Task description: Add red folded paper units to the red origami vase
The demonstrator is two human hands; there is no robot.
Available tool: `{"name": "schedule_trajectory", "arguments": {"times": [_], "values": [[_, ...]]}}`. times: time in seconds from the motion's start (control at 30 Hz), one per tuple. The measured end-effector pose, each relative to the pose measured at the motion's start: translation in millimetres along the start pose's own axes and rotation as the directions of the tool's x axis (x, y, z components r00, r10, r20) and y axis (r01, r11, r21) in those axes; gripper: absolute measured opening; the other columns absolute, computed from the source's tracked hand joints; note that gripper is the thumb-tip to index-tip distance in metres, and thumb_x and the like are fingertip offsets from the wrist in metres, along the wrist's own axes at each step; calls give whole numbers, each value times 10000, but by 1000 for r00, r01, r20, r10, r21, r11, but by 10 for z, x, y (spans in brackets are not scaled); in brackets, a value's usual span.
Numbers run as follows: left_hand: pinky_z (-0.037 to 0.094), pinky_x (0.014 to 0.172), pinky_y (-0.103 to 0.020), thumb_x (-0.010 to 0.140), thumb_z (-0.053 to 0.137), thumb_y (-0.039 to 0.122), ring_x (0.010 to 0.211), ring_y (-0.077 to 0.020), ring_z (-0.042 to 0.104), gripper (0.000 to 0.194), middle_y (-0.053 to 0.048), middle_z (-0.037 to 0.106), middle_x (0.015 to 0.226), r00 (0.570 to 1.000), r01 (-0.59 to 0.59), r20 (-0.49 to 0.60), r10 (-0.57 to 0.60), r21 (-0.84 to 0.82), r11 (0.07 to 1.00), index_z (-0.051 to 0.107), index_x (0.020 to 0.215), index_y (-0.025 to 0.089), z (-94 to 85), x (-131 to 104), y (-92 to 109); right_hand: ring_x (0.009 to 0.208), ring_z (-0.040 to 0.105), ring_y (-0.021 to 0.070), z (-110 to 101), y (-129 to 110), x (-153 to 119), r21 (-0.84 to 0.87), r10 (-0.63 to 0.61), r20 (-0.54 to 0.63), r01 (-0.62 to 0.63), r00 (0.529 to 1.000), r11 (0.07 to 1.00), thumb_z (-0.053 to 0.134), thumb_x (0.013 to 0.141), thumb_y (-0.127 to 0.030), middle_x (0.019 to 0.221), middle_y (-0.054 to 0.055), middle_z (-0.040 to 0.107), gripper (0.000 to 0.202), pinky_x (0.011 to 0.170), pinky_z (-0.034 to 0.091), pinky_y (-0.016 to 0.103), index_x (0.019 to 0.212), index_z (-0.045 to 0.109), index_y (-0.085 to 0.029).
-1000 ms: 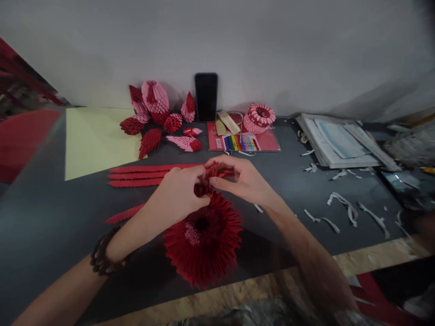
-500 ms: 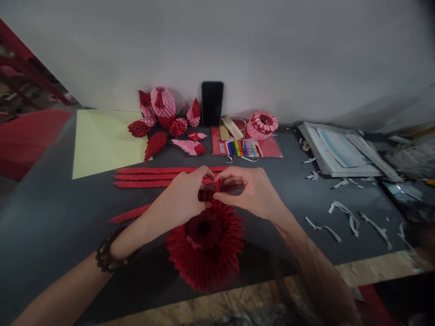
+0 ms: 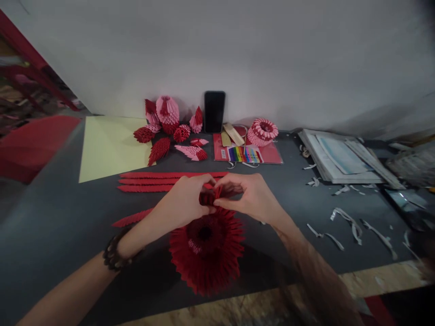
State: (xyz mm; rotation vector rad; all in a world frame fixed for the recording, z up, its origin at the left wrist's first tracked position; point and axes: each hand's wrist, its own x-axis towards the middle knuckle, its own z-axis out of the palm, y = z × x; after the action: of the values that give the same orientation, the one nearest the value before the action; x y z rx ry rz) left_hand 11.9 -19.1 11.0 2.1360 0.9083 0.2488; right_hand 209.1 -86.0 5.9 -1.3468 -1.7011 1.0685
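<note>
A round red piece made of folded paper [image 3: 207,267], with a dark hole at its centre and a small pink patch, lies on the dark table in front of me. Both hands meet at its far rim. My left hand [image 3: 185,199] has its thumb and fingers curled around small red folded paper pieces at that edge. From the other side, my right hand [image 3: 249,197] pinches a red folded paper piece [image 3: 218,192] between thumb and fingertips. Behind the hands lie long rows of stacked red folded paper [image 3: 146,181], partly covered by my left hand. One shorter row [image 3: 131,218] sits beside my left forearm.
Against the wall lean a phone [image 3: 214,112] and pink and red folded-paper shapes [image 3: 167,113]. A yellow sheet [image 3: 108,149] lies left. A pink ring-shaped paper piece [image 3: 263,132] rests by a red packet [image 3: 272,156]. Paper stacks [image 3: 340,154] and white strips [image 3: 346,222] are right.
The whole scene sits slightly lower and further right in view, as the camera has shifted. The hands stay at the far rim, with only slight finger movement.
</note>
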Motion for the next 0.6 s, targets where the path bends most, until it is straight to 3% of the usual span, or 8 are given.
{"name": "schedule_trajectory", "arguments": {"times": [0.13, 0.27, 0.4, 0.6], "values": [[405, 637, -269, 735, 738, 267, 708, -177, 653, 158, -16, 752, 796, 1000, 21, 10, -22, 69, 997, 688, 845, 166, 16, -9, 9, 878, 745, 162, -8, -46, -31, -64, -39, 6, 39, 999, 997, 803, 794, -240, 974, -7, 770, 274, 869, 595, 312, 1054, 718, -233], [371, 604, -262, 749, 712, 312, 643, -146, 589, 162, -8, 714, 726, 1000, 14, 1, -14, 97, 995, 701, 801, 159, 15, -14, -6, 890, 730, 168, 18, -94, -44, -263, -115, -26, 104, 993, 959, 773, 785, -163, 1007, -15, 778, 295, 854, 571, 318, 1062, 720, -250], [405, 636, -263, 723, 734, 314, 676, -152, 635, 169, -8, 736, 749, 1000, 8, 5, -8, 24, 1000, 721, 799, 164, 11, -1, -21, 953, 739, 188, 45, -136, -57, -384, -112, -31, 92, 993, 919, 747, 765, -116, 1063, -16, 784, 343, 903, 563, 339, 1073, 712, -263], [431, 646, -273, 716, 716, 251, 701, -172, 660, 139, -12, 753, 773, 1000, 10, 0, -10, -7, 1000, 746, 826, 171, 33, 4, -16, 924, 763, 184, 86, -91, -55, -265, -53, -38, 41, 998, 963, 713, 761, -104, 1024, -12, 789, 369, 894, 591, 329, 1097, 696, -255]]}}
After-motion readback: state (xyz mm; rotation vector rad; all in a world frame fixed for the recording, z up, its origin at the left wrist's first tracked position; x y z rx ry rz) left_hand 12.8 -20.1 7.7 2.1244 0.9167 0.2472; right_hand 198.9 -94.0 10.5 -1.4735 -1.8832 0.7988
